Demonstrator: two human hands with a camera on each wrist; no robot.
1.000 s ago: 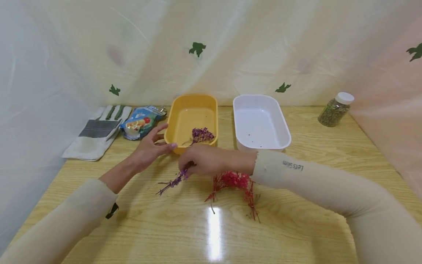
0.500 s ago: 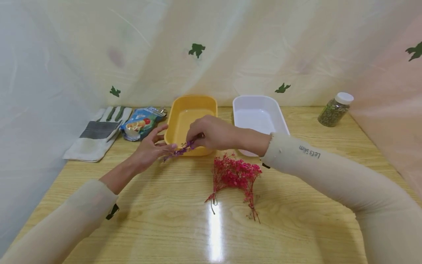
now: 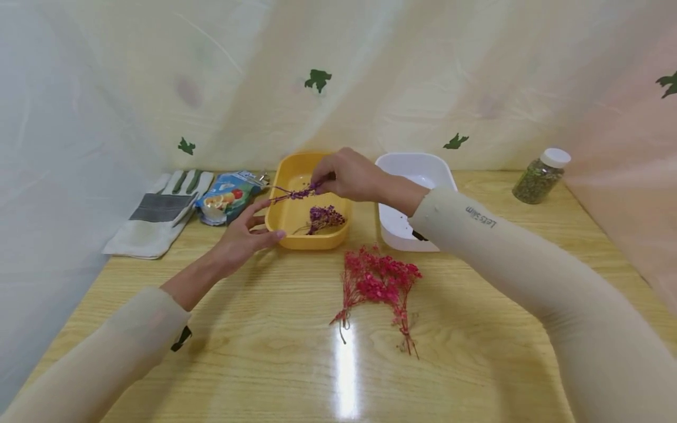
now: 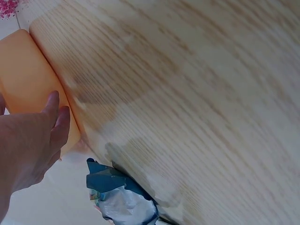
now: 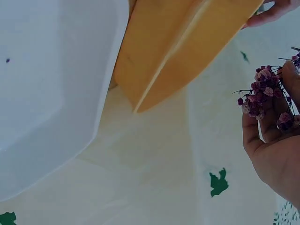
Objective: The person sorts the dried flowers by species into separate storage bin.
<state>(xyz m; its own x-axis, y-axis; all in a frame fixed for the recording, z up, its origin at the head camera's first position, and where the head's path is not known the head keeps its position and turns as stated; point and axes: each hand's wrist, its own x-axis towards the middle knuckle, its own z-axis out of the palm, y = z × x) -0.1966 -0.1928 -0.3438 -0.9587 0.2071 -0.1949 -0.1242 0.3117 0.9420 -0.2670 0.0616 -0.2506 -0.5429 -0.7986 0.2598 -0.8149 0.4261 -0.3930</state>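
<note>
My right hand [image 3: 351, 175] pinches a sprig of purple dried flowers [image 3: 297, 193] above the yellow tub [image 3: 317, 242], its thin stems pointing left. In the right wrist view, small purple blooms [image 5: 259, 91] stick out between the fingers and thumb. A second purple sprig [image 3: 325, 217] lies inside the tub, near its front wall. My left hand [image 3: 239, 239] rests against the tub's left side, thumb by the front corner; in the left wrist view its fairly straight fingers [image 4: 60, 123] touch the outer wall. Two bunches of red dried flowers [image 3: 378, 282] lie on the wooden table in front.
Right of the yellow tub stands a white tub [image 3: 396, 226] with a few dark specks inside. A jar of dried herbs [image 3: 538, 179] is at the far right. A blue food pouch [image 3: 224, 200] and work gloves [image 3: 153, 217] lie at the left. Sheeting hangs behind.
My right hand has lifted the purple sprig from the table in front of the yellow tub, away from me and up over the tub. The left hand has stayed at the tub's side.
</note>
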